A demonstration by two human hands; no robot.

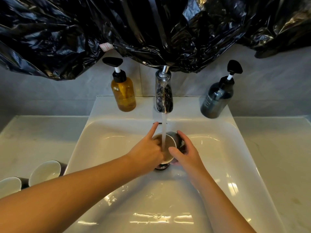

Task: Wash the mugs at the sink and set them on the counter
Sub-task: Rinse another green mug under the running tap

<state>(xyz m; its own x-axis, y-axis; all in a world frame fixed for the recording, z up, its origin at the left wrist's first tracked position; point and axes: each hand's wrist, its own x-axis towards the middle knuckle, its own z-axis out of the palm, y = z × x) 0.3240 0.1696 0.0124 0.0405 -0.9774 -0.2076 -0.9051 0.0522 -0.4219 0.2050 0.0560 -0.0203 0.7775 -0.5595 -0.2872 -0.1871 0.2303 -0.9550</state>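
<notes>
A dark mug [170, 142] with a pale inside is held over the drain in the white sink [117, 174], under the running stream from the chrome tap [164, 96]. My right hand [183, 152] grips its outer wall, thumb at the near rim. Some fingers of my left hand [148, 148] reach inside the mug, while the index finger points straight toward the tap. Two more mugs [45, 172] [10, 184] lie on the left counter, their openings facing me.
An amber pump bottle [123, 93] stands left of the tap and a dark pump bottle [217, 98] to its right. Black plastic sheeting [151, 31] hangs above. Pale counter [277, 157] lies on both sides of the sink.
</notes>
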